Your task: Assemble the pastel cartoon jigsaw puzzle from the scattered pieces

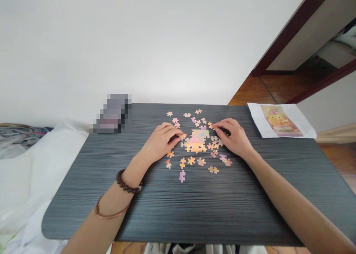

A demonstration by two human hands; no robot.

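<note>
A partly joined jigsaw puzzle (195, 141) lies mid-table, showing a pink shape above a yellow face. Just left of it, my left hand (162, 141) pinches an orange puzzle piece (183, 136) between thumb and fingertips. To the upper right, my right hand (232, 134) has its thumb and finger closed at another orange puzzle piece (210, 125), which lies at the fingertips. Loose pieces surround the joined part, among them a purple piece (182, 176) nearest me and a joined orange pair (213, 169).
The dark striped table (178, 213) stands against a white wall. A white sheet with a printed yellow character picture (282, 121) lies at the far right. A pixelated dark object (112, 113) sits at the far left. White cloth (30, 172) is beside the table.
</note>
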